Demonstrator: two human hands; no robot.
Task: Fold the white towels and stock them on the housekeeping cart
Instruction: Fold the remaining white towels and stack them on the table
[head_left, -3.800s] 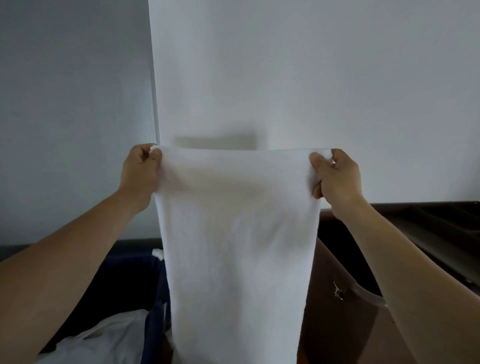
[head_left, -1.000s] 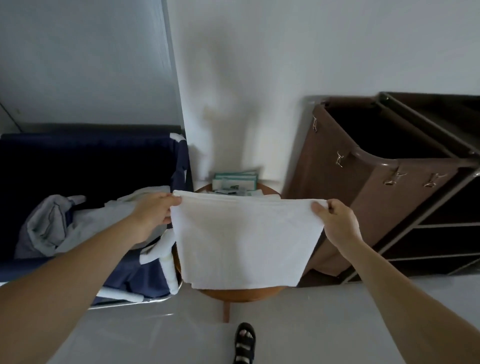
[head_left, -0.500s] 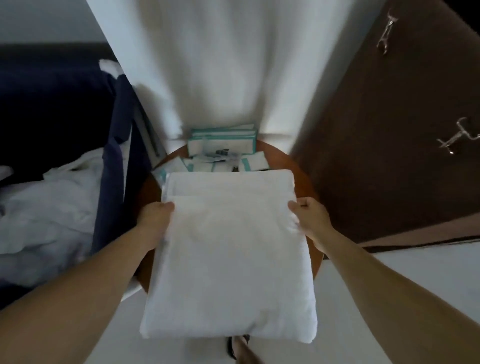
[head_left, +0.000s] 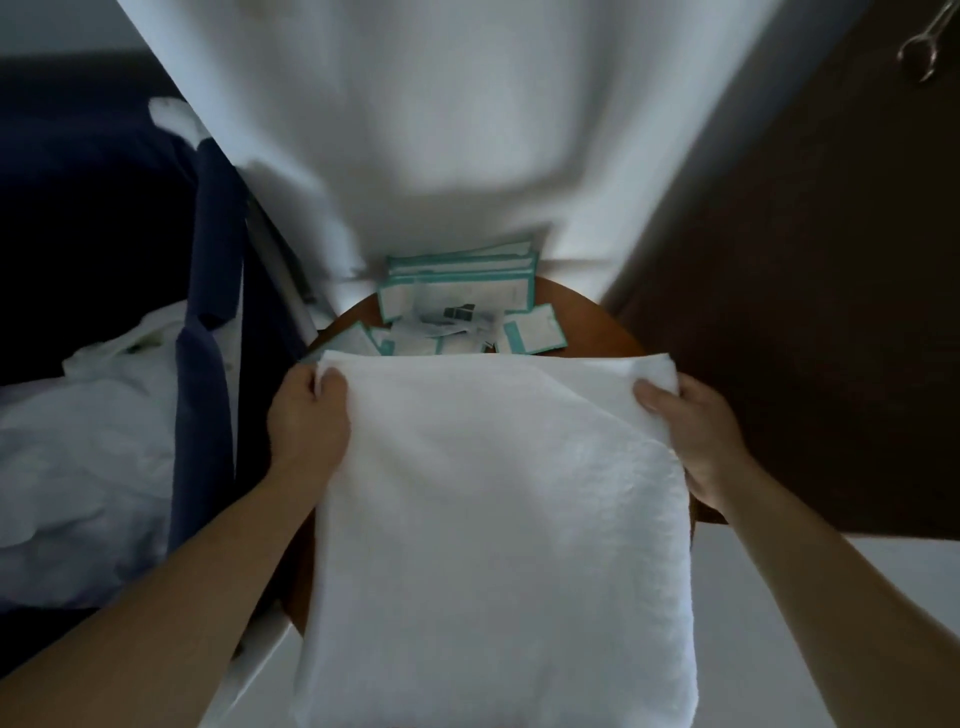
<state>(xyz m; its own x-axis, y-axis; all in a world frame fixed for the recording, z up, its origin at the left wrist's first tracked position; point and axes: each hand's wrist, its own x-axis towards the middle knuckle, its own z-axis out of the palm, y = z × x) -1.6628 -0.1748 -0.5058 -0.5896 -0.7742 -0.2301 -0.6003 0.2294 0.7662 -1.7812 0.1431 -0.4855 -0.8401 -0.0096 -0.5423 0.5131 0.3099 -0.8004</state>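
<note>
Head view: one folded white towel (head_left: 498, 519) lies over the round wooden bench (head_left: 587, 317), its near end overhanging. The left hand (head_left: 306, 421) and right hand (head_left: 691, 431) each grip a far corner. Several teal-edged packets (head_left: 462, 291) lie beyond (print too blurred to read). At the left, one navy bin (head_left: 208, 364) holds white linen (head_left: 78, 467)

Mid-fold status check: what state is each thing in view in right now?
White towel: folded, laid flat, far corners held.
Left hand: grips the towel's far left corner.
Right hand: pinches the far right corner.
Round table: mostly covered by the towel.
Teal-edged packets: loosely piled at the table's back.
White linen: crumpled in the blue hamper.
</note>
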